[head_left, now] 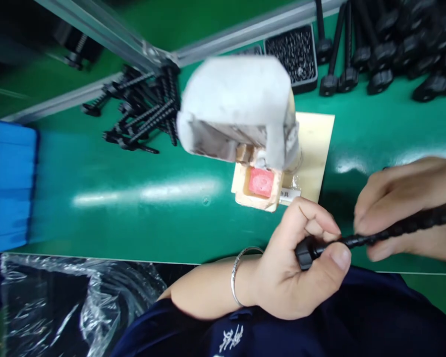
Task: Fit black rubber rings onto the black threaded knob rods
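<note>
Low in the head view, the left hand (pixel 301 263) is curled around the knobbed black plastic head of a long ribbed rod (pixel 379 235), thumb pressed over the knob and fingers folded behind it. The right hand (pixel 405 223) pinches the rod's threaded shaft farther along, fingertips closed on it from above, while the shaft runs off toward the right edge. The rod hangs just over the near edge of a glossy green bench mat (pixel 141 198), which throws back soft white streaks of light. A thin silver bangle (pixel 240 272) circles the left wrist, above a dark navy sleeve. Just beyond the hands sits a blocky fixture wrapped in grey, scuffed padding (pixel 238 106); beneath it a pale wooden block holds a square pink pad (pixel 260 182), all resting on a flat cream board (pixel 315 148). Farther back on the left lies a loose tangle of matching black threaded rods (pixel 141 111), and at the far right more of them stand in rows on their round knobs (pixel 386 54). A black tray of small dark parts (pixel 296 54) sits by an aluminium frame rail. Crinkled clear plastic film (pixel 78 302) lies at lower left, near a blue bin (pixel 7 183).
</note>
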The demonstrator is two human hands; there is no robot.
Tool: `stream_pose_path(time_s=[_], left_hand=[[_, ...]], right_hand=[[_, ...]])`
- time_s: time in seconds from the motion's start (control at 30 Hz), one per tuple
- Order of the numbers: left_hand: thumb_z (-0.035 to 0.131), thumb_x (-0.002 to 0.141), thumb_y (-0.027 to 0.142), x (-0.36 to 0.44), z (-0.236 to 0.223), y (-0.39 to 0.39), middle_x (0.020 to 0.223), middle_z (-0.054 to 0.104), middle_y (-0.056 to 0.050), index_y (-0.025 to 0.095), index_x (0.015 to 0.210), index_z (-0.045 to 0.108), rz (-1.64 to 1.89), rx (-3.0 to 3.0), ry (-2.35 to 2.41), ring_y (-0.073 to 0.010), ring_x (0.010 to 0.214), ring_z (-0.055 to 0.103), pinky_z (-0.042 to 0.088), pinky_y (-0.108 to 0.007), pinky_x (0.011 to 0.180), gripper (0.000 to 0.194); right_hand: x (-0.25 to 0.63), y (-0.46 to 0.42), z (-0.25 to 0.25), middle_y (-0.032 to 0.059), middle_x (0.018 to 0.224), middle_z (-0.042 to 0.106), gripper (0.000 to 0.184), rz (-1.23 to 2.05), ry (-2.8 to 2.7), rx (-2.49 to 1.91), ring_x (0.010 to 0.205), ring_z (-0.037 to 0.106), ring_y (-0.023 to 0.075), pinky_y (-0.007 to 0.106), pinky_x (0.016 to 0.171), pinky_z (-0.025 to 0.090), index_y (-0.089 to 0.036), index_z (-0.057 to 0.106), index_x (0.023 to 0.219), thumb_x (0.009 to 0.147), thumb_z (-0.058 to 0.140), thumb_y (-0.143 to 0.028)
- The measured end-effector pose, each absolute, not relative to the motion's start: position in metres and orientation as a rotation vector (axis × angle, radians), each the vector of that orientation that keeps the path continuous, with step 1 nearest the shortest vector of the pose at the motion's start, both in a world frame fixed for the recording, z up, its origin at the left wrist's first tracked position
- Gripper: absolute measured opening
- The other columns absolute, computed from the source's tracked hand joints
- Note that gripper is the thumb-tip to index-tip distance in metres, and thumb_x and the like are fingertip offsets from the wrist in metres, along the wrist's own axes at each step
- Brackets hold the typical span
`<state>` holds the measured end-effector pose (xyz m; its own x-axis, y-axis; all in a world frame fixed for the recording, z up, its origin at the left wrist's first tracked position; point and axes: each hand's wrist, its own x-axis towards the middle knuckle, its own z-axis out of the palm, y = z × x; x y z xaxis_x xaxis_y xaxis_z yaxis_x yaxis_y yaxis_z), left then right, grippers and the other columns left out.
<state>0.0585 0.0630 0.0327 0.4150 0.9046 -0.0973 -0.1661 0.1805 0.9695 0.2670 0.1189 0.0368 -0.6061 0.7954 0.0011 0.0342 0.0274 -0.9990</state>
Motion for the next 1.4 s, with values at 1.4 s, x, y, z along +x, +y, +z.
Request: stream_pose_path(time_s=[1.4], left_hand=[[0.054, 0.095, 0.016, 0.054, 0.027, 0.068, 0.09, 0.07, -0.011, 0.009, 0.12, 0.057, 1.087, 2.037, 0.975, -0.0168, 0.078, 0.066, 0.06, -0.025, 0.071, 0.026]], right_hand=[[0.254, 0.11, 0.035, 0.002, 0.093, 0.068, 0.035, 1.852, -1.464, -0.894, 0.07, 0.069, 0.0107, 0.014, 0.065, 0.06, -0.023, 0.076, 0.101, 0.07, 0.09, -0.027]])
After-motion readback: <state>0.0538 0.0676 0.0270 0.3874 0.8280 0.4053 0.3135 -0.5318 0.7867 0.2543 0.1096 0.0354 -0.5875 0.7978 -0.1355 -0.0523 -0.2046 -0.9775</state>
